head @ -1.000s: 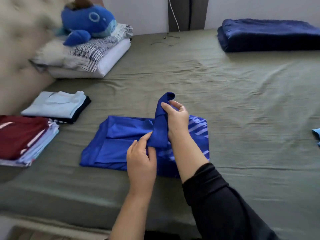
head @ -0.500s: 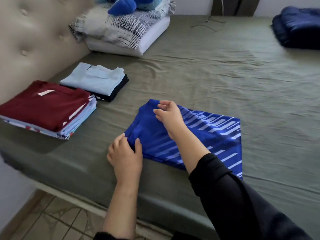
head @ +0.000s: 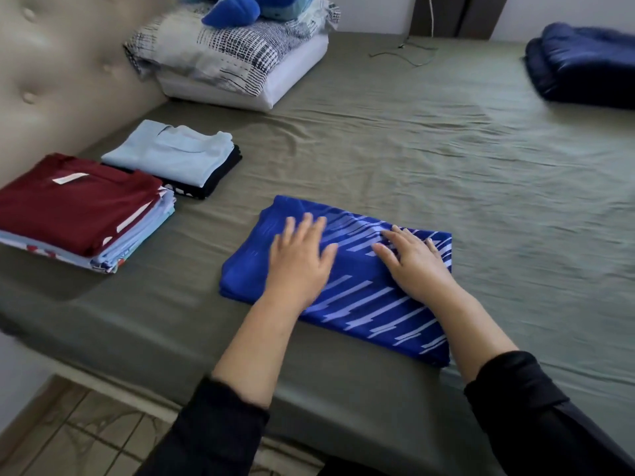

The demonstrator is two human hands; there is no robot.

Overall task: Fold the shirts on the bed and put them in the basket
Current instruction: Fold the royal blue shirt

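The bed (head: pixel 429 159) offers a broad open stretch of sheet beyond and to the right of the blue striped shirt (head: pixel 360 297). On the left, two obstacles lie near the headboard (head: pixel 62 80): the maroon-topped stack (head: pixel 75 207) and the light-blue-topped stack (head: pixel 171 156), just beside each other. A clear lane separates both stacks from the shirt. The pillows (head: pixel 233 63) block the far left corner; the folded navy blanket (head: pixel 584 63) blocks the far right.
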